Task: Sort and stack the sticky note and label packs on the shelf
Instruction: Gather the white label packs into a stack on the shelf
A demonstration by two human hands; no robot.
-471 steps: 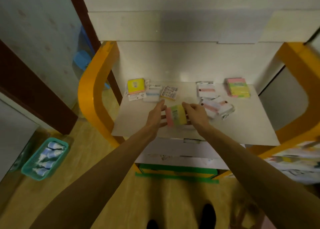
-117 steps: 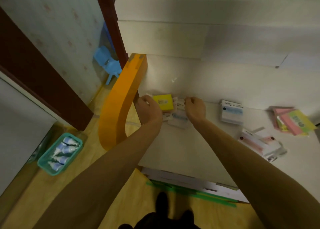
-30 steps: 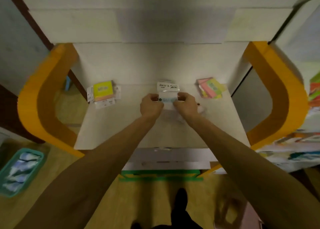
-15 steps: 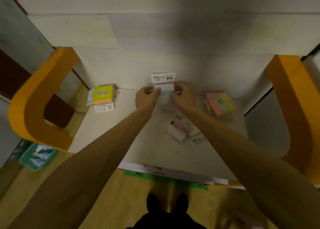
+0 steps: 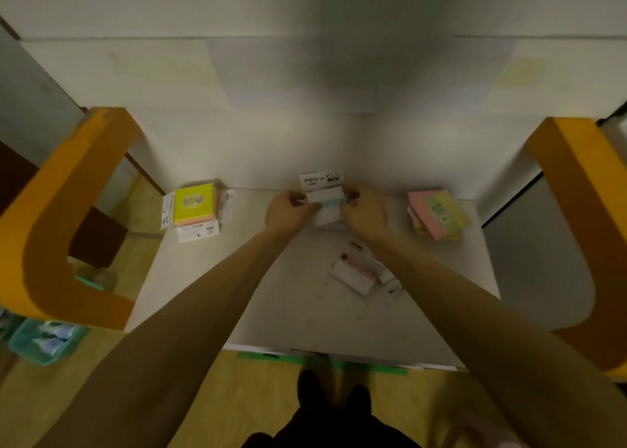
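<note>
At the back middle of the white shelf, my left hand and my right hand both pinch a white label pack with a blue band, its header card up against the back wall. A yellow sticky note pack lies on flat white packs at the back left. A pink and yellow-green sticky note stack lies at the back right. Loose white packs with pink bands lie under my right forearm.
Orange curved side frames stand at the left and right of the shelf. A teal basket of small tubes sits on the wooden floor at lower left. An upper shelf board overhangs the back.
The two hands stay on the blue-banded pack at the back wall and have lowered it slightly. The view has shifted a little; the other packs lie where they were.
</note>
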